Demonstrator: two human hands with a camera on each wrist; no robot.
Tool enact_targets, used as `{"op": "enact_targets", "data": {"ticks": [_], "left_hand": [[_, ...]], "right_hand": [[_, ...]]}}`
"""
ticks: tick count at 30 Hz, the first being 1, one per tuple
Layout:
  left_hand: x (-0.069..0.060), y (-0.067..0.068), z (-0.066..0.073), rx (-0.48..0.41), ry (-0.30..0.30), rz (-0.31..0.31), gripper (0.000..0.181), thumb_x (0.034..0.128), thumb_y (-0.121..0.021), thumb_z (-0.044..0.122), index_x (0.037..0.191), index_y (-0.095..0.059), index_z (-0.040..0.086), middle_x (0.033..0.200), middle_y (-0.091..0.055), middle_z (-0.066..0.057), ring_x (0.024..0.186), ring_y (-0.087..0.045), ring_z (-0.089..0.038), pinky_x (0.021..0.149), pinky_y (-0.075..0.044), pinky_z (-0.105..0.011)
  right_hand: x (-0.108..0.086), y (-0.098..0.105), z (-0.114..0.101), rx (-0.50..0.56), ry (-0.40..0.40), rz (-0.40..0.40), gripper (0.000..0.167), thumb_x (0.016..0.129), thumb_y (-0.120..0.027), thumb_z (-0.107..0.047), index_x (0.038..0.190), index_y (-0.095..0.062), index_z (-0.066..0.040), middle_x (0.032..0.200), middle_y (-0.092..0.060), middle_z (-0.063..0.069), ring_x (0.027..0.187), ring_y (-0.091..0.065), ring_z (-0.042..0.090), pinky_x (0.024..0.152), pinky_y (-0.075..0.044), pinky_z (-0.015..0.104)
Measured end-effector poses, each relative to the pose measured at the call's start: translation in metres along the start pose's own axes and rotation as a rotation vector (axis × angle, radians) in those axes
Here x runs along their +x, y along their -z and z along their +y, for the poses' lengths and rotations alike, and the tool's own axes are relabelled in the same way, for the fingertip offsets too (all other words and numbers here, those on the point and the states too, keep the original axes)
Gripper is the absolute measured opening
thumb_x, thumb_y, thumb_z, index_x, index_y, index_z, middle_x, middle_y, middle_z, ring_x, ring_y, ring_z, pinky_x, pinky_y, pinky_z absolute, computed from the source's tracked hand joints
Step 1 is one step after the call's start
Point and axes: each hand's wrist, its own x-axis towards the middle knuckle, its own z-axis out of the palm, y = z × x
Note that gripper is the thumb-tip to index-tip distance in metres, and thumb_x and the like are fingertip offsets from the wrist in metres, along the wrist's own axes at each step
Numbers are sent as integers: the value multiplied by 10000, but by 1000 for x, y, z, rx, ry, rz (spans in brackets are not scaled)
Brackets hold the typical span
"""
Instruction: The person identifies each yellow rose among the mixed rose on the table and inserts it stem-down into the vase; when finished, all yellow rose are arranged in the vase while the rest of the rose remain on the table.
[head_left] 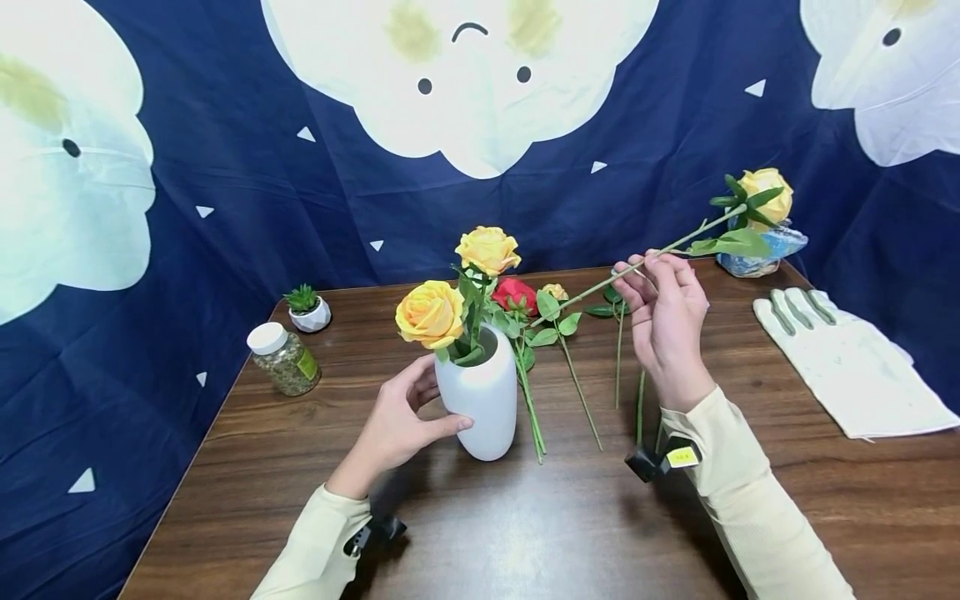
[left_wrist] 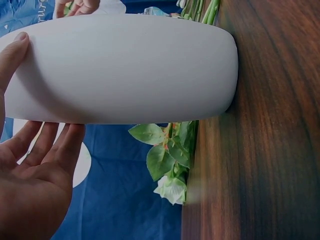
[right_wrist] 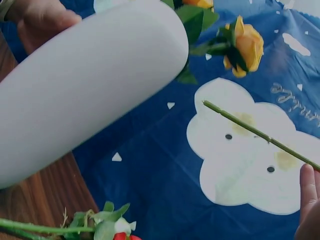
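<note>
A white vase (head_left: pixel 480 408) stands upright on the wooden table, holding two yellow roses (head_left: pixel 431 315). My left hand (head_left: pixel 397 421) grips its side, with the thumb on the near face and the fingers on the left. In the left wrist view those fingers touch the vase wall (left_wrist: pixel 135 70). Right of the vase, my right hand (head_left: pixel 667 321) pinches the stem of another yellow rose in the air. That bloom (head_left: pixel 767 197) points up and right. The cut end of its stem (right_wrist: pixel 240 122) slants down toward the vase mouth, apart from it in the right wrist view.
Behind and right of the vase lie a red rose (head_left: pixel 514 293), a small yellow bloom (head_left: pixel 556 292) and several green stems. A lidded jar (head_left: pixel 287 360) and potted succulent (head_left: pixel 308 310) stand left. White gloves (head_left: pixel 855 362) and a blue-and-white object (head_left: pixel 757 252) lie right.
</note>
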Motion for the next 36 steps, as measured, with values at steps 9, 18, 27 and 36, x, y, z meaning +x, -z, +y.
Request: {"op": "enact_targets", "data": {"ticks": [9,18,27,36], "left_hand": [[0,0,-1,0,-1,-1,749,756,-895,-21,1420,-549,-19,1281,-692,-188,1151,-680,-138,1022,-556,-320],[0,0,1,1,4,2,761,748,-892,-35,1426,-546,-14,1295,-687,-185,1163,-678,-161,1025,-557,-344],[0,0,1,-5,2,-4,764,750,-889,-42,1429,-540,-19,1309,-677,-192,1169,-673,-148,1027,-555,-332],[-1,0,1,-8,2,0,763,744,-888,-52,1424,-542,-27,1286,-686,-200,1147,-674,-114,1024,-556,-320]], "right_hand": [[-15,-11,-9,52,21,-58,187,1019,-502,110,896,-621,33,786,-710,138,696,-754,223,626,-636,264],[-22,-15,-10,73,9,-123,160,1015,-514,115,929,-630,48,801,-725,151,705,-760,235,627,-637,266],[-31,-21,-12,121,11,-181,108,995,-545,140,951,-619,75,819,-724,180,720,-761,263,646,-646,297],[-38,-24,-12,77,26,-216,110,996,-569,120,957,-643,49,834,-733,159,752,-764,249,682,-648,292]]}}
